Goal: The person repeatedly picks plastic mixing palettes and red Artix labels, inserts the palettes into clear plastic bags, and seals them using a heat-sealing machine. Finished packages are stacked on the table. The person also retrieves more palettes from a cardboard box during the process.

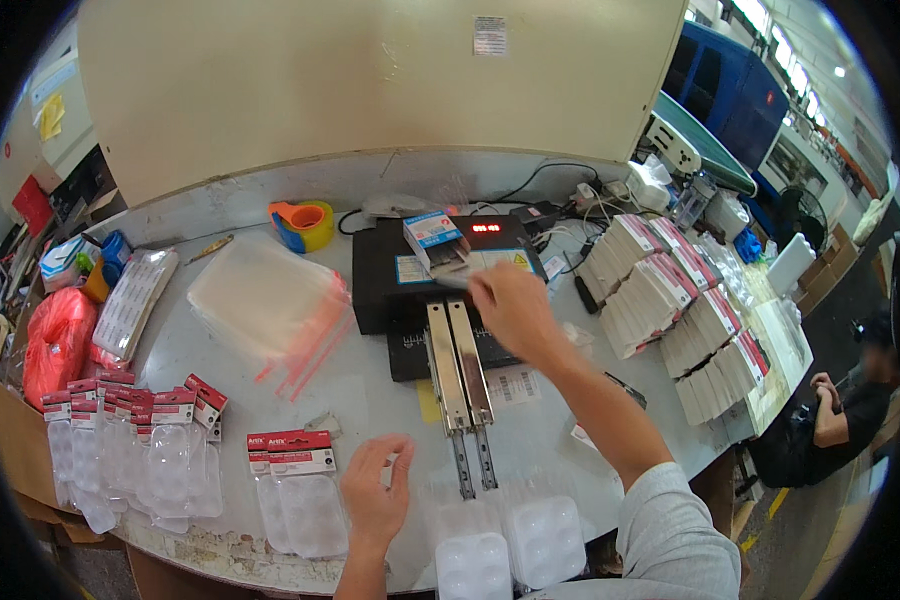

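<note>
My right hand (515, 312) reaches over a black bench machine (380, 262) with a red lit display and two metal rails (452, 365). Its fingertips are pinched together beside a small blue-and-white box (435, 236) lying on the machine; whatever is between them is too small to make out. Empty and with its thumb apart, my left hand (378, 490) hovers over the table, right of a few white plastic palettes (310, 515) with red-and-white header cards. Two palettes in clear bags (472, 560) lie at the near end of the rails.
Carded palettes (175, 465) lie piled at the left. Behind them are clear bags with red edges (260, 295), a red plastic bag (60, 335) and tape rolls (303, 225). Stacks of header cards (650, 290) and cables stand right. Another person (835, 415) sits at far right.
</note>
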The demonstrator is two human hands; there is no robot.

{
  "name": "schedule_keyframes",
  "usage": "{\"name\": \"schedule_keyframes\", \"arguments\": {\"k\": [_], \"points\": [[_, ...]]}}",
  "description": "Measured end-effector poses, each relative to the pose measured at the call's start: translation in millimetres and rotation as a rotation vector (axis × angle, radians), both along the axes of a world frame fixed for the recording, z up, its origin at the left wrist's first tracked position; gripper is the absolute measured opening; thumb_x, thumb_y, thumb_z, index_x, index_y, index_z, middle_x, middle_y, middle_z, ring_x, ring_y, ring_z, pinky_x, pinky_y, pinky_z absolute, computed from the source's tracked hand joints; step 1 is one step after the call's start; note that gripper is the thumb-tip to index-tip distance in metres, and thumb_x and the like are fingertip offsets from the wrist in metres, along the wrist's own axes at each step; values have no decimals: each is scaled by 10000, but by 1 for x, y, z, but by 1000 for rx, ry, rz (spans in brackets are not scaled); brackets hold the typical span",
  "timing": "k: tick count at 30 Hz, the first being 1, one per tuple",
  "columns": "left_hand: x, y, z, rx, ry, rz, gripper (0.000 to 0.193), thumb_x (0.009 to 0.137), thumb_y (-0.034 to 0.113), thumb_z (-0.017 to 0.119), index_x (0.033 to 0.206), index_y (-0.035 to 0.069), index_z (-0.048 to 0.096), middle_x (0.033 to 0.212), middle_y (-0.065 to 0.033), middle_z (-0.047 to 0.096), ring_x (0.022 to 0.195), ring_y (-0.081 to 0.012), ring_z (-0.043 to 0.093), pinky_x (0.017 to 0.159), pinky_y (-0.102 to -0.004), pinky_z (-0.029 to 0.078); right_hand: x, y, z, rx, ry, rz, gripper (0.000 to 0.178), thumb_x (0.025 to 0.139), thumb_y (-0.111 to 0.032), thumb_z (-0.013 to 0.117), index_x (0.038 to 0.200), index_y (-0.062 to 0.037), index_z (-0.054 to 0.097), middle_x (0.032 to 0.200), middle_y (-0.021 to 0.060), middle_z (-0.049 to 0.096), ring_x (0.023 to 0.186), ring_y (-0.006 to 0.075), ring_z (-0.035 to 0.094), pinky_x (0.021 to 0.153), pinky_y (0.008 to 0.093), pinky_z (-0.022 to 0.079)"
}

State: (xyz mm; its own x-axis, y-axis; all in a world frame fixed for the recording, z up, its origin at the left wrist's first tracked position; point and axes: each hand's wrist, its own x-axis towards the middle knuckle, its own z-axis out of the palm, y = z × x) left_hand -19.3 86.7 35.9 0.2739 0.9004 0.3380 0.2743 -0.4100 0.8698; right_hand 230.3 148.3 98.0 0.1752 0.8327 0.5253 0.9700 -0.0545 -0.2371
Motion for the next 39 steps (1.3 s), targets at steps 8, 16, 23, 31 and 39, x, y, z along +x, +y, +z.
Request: {"name": "schedule_keyframes", "arguments": {"k": [8, 16, 23, 31, 39], "points": [[11, -50, 40, -551, -376, -282, 168, 855, 6, 595, 1015, -47, 589, 893, -132, 649, 777, -194, 671, 539, -231, 529, -73, -188, 7, -112, 790, 301, 142, 731, -137, 754, 810, -46, 679, 686, 50, 598, 579, 139, 539, 512, 255, 421], [-13, -55, 23, -608, -389, -111, 105, 863, 24, 604, 950, -33, 595, 752, -85, 627, 668, -176, 661, 487, -216, 480, -65, -221, -15, 59, 679, 75, 172, 711, -106, 773, 845, -41, 687, 686, 49, 597, 534, 137, 534, 470, 276, 413], [-21, -50, 3, -655, -378, -107, 143, 873, 95, 636, 968, -5, 600, 774, -44, 622, 665, -125, 638, 507, -202, 456, -65, -176, -55, 127, -64, 248, 167, 735, -77, 716, 852, 9, 633, 670, 45, 495, 552, 173, 525, 467, 281, 421], [-29, -43, -9, -682, -418, -73, 144, 872, 103, 641, 970, 5, 603, 772, -35, 621, 674, -109, 632, 517, -195, 443, -68, -168, -55, -20, -287, 291, 162, 755, -59, 669, 866, 46, 616, 664, 53, 451, 571, 173, 497, 494, 270, 427], [-29, -45, -9, -702, -412, -81, 139, 872, 105, 636, 965, 7, 603, 766, -42, 628, 670, -106, 630, 518, -192, 441, -65, -160, -43, -214, -49, 332, 545, 636, -319, 786, 1021, 24, 609, 827, 84, 556, 682, 212, 553, 585, 295, 463]]}}
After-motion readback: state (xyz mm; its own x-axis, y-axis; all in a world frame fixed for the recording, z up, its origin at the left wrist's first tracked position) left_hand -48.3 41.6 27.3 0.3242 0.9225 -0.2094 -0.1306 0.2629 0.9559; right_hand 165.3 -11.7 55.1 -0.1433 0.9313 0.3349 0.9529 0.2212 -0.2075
